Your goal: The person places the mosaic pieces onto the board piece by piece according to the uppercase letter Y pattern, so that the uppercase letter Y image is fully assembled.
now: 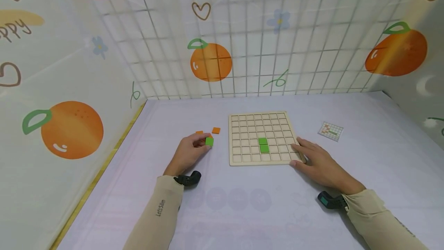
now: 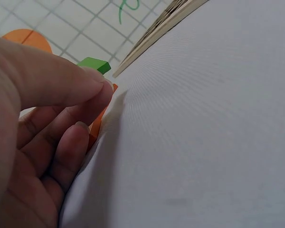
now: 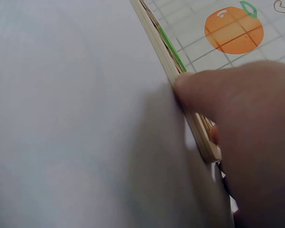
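Observation:
Between thumb and fingertips, my left hand [image 1: 189,150] pinches a small green square tile [image 1: 209,141], left of the wooden grid board [image 1: 231,157]. The left wrist view shows the tile's edge [image 2: 94,64] sticking out past the thumb. Loose orange tiles [image 1: 216,130] lie on the table by that hand, some partly hidden behind its fingers. Two green tiles [image 1: 264,149] sit in neighbouring squares of the board, one behind the other. My right hand [image 1: 320,165] holds the board's near right corner, its thumb against the front edge [image 3: 180,95] and fingers at the right side.
A small pattern card [image 1: 331,131] with a printed coloured grid lies to the right of the board. The table is covered by a pale cloth [image 1: 243,219]. Printed curtains [image 1: 249,57] stand at the back and sides.

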The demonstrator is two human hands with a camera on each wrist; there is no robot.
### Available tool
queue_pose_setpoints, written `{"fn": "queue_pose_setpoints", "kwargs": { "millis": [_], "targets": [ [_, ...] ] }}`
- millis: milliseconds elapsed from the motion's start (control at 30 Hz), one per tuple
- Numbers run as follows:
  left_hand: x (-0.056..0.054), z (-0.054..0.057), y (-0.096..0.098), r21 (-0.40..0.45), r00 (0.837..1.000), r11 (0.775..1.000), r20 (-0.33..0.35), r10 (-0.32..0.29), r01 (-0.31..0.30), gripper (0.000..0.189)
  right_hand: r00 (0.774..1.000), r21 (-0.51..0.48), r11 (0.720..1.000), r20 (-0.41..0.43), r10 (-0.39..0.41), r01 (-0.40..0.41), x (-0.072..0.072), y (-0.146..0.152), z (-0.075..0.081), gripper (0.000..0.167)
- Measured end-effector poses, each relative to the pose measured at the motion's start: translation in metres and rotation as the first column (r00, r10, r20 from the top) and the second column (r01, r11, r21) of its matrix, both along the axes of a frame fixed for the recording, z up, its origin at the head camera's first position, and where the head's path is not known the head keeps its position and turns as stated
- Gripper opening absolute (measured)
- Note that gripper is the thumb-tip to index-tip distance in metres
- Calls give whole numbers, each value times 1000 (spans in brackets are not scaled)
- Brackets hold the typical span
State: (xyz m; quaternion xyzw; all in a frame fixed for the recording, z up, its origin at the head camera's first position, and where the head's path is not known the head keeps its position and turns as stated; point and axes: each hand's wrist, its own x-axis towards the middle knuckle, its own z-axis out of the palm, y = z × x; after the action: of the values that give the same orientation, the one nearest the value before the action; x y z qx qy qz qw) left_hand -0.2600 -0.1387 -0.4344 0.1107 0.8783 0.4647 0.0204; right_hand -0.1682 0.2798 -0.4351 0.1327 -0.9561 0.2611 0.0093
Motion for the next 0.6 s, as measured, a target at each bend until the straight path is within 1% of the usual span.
{"fn": "queue_pose_setpoints", "kwargs": {
  "millis": [133, 300, 433, 600],
  "targets": [
    [0, 0, 1, 7, 1000, 1000, 9, 1, -1, 43, 1000, 3, 1000, 0, -1, 1, 0, 0, 0, 71],
    [-1, 1, 2, 39, 999, 999, 31, 17, -18, 41, 1000, 3, 1000, 4, -7, 7, 1, -1, 1, 71],
    [-1, 1, 3, 63, 999, 998, 25, 26, -28, 40, 1000, -1, 1000, 6, -7, 7, 1, -1, 3, 70],
    [-1, 0, 6, 88, 1000, 996, 20, 19, -21, 42, 1000, -2, 1000, 5, -6, 6, 1, -1, 3, 70]
  ]
}}
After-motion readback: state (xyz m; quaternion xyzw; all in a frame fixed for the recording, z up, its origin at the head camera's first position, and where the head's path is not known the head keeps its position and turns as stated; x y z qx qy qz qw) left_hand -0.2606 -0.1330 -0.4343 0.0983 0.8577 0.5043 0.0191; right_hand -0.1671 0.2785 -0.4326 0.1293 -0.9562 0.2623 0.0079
